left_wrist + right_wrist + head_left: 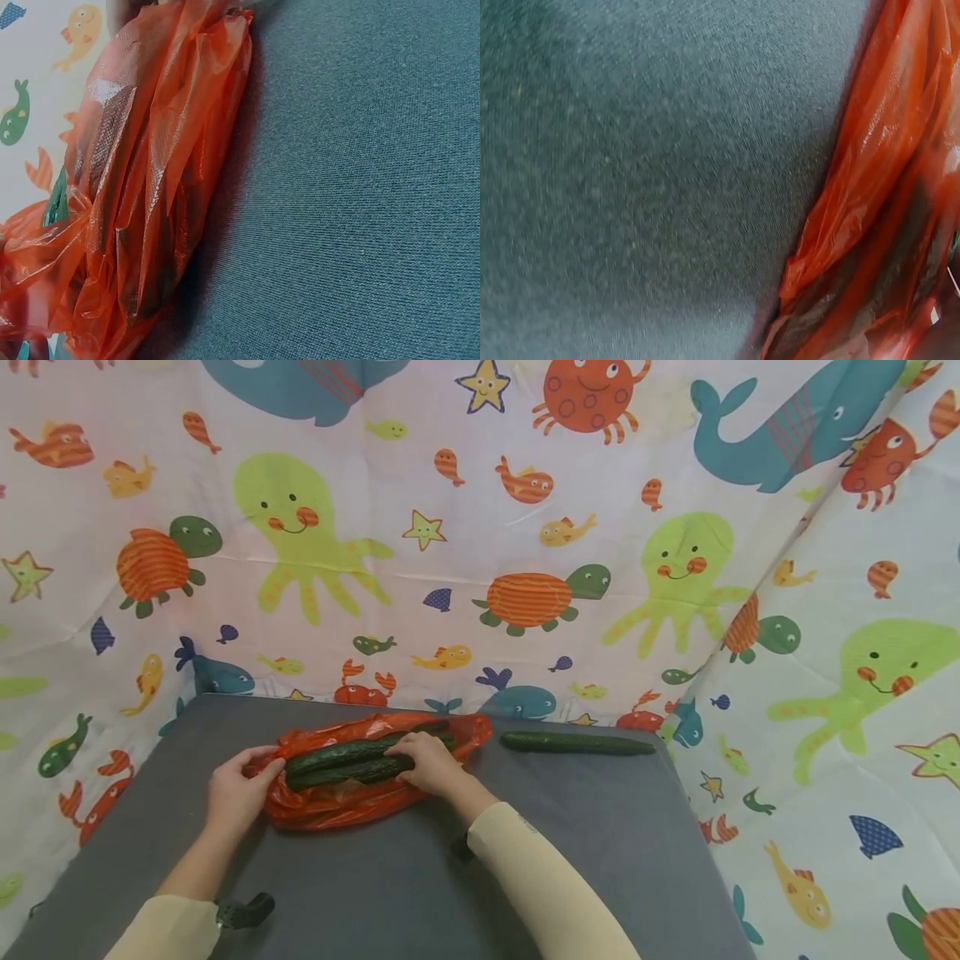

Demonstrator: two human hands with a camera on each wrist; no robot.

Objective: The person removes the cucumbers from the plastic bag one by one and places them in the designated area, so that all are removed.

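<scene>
A thin red plastic bag (330,817) lies on its side on the grey table, its upper side open. Inside it, several dark green cucumbers (333,757) lie side by side, roughly lengthwise. My left hand (237,787) pinches the bag's left edge between thumb and fingers, close to the cucumber ends. At the other end, my right hand (431,763) reaches over the bag and grips a cucumber near its right end. The left wrist view shows the crinkled red film (176,142) with dark shapes behind it; in the right wrist view, the bag (877,187) fills the right side.
One more cucumber (577,743) lies alone near the table's back right edge. Behind and at both sides hangs a white curtain (465,552) printed with sea animals. The grey table surface (360,893) extends in front of the bag.
</scene>
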